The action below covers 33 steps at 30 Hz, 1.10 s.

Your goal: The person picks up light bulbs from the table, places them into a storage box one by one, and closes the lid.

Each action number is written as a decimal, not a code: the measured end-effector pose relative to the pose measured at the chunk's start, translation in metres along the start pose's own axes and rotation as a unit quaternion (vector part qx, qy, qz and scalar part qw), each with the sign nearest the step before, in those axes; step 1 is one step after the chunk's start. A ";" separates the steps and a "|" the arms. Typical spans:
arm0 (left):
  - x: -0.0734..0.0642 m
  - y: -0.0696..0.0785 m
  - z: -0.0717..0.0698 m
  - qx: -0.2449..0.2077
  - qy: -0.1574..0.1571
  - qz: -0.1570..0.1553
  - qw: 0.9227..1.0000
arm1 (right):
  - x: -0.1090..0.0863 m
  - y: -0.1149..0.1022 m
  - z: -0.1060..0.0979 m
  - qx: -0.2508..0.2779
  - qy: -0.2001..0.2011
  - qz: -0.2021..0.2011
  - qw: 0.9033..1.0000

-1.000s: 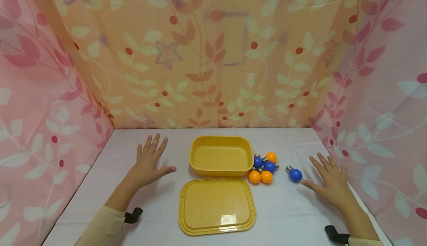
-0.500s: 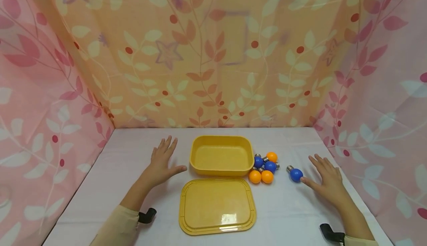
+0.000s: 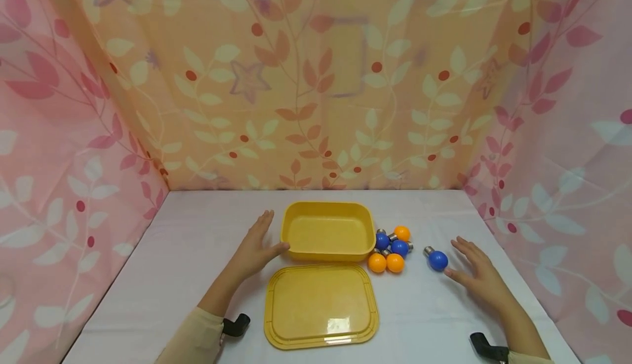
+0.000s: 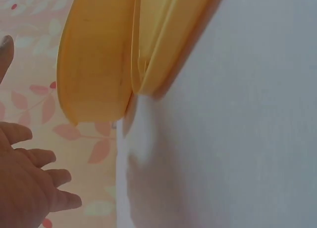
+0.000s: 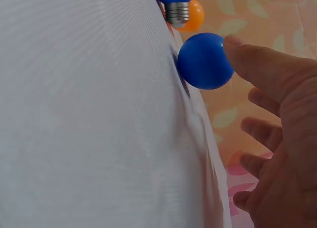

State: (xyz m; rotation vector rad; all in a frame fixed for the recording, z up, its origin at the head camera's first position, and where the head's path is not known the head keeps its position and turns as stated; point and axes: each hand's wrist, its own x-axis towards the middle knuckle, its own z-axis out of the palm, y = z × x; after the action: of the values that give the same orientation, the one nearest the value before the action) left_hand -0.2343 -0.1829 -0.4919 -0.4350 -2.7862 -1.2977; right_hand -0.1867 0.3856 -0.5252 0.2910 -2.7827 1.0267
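My left hand (image 3: pixel 254 251) hovers at the left end of a yellow rectangular box (image 3: pixel 328 253), fingers extended and thumb apart, holding nothing. In the left wrist view the box wall (image 4: pixel 96 59) stands a little away from the fingers. My right hand (image 3: pixel 484 279) is beside a single blue light bulb (image 3: pixel 438 261) lying on the table, its fingers spread and curled round nothing. The right wrist view has the thumb overlapping the edge of this blue bulb (image 5: pixel 204 62); whether it touches cannot be told. The yellow lid (image 3: pixel 321 303) lies flat in front of the box.
Against the box's right end lies a cluster of blue bulbs (image 3: pixel 399 248) and orange bulbs (image 3: pixel 377 262) with metal screw bases. A white cloth (image 3: pixel 197 227) covers the table. Floral curtains (image 3: pixel 316 106) hang behind and at both sides.
My left hand has moved right, up to the box's left end. The right hand has shifted slightly left and nearer the front, staying by the lone blue bulb. Box, lid and bulbs stay put.
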 end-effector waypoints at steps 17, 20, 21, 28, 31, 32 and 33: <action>0.001 0.004 0.026 -0.089 0.017 -0.060 0.994 | -0.004 0.007 0.008 0.016 -0.013 0.041 0.999; 0.002 0.002 0.028 -0.088 0.017 -0.053 0.995 | -0.005 0.008 0.009 0.015 -0.014 0.045 0.999; 0.002 0.001 0.028 -0.088 0.017 -0.052 0.995 | -0.005 0.009 0.010 0.014 -0.013 0.047 0.999; 0.002 -0.001 0.028 -0.088 0.015 -0.042 0.995 | -0.004 0.012 0.014 -0.001 0.001 0.038 0.999; 0.002 -0.001 0.028 -0.088 0.019 -0.048 0.995 | -0.003 0.014 0.015 0.002 0.007 0.027 1.000; 0.002 -0.001 0.028 -0.088 0.020 -0.049 0.995 | -0.003 0.015 0.016 0.004 0.008 0.024 1.000; 0.002 -0.001 0.028 -0.089 0.021 -0.051 0.994 | -0.002 0.016 0.017 0.006 0.009 0.020 1.000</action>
State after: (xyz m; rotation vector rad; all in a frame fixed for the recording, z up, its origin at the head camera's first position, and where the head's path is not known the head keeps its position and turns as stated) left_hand -0.2341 -0.1621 -0.5107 -0.2698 -2.7016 -1.5657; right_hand -0.1896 0.3866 -0.5485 0.2277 -2.7778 1.0503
